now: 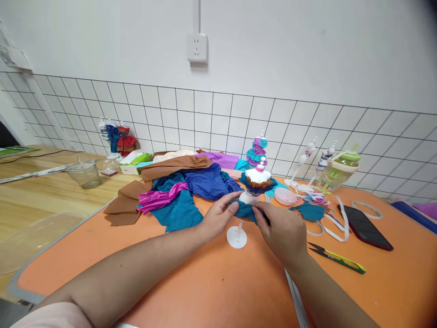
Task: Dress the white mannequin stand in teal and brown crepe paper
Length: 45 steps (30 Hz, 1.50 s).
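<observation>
One teal sheet pinched by left fingers and right fingers; one white disc seen below them, one phone rightward.

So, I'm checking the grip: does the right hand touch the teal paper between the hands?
Touching: the head view shows the teal paper pinched between thumb and forefinger of the right hand.

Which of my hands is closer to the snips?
Right. Your right hand is just left of the snips; your left hand is farther off to their left, on the other side of the teal paper.
</observation>
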Motion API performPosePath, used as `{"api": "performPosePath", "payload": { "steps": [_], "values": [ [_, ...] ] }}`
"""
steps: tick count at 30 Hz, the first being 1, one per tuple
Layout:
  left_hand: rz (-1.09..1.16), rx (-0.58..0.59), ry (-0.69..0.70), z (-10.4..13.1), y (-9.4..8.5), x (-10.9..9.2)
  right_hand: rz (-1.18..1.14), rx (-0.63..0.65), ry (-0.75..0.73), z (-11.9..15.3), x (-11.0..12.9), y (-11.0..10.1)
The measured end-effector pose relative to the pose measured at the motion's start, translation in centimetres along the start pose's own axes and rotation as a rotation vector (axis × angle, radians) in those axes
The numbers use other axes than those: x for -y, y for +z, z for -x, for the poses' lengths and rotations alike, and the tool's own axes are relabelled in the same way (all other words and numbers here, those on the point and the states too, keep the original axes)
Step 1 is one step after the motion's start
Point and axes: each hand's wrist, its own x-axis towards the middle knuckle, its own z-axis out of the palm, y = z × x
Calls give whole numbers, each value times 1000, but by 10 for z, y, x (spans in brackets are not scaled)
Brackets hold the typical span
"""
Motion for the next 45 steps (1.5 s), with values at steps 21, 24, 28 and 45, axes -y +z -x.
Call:
{"api": "performPosePath", "payload": {
  "steps": [21, 24, 28, 45],
  "values": [
    [512, 102, -149, 6, 10, 7, -59, 6, 16, 2, 0, -6],
    [534, 69, -172, 8, 11, 3, -86, -26, 35, 2, -2, -7],
    [580, 26, -222, 9, 15, 2, -168, -22, 100, 4, -4, -8],
    [640, 4, -436, 12, 18, -6, -632, 224, 351, 5, -23, -13]
  ]
}}
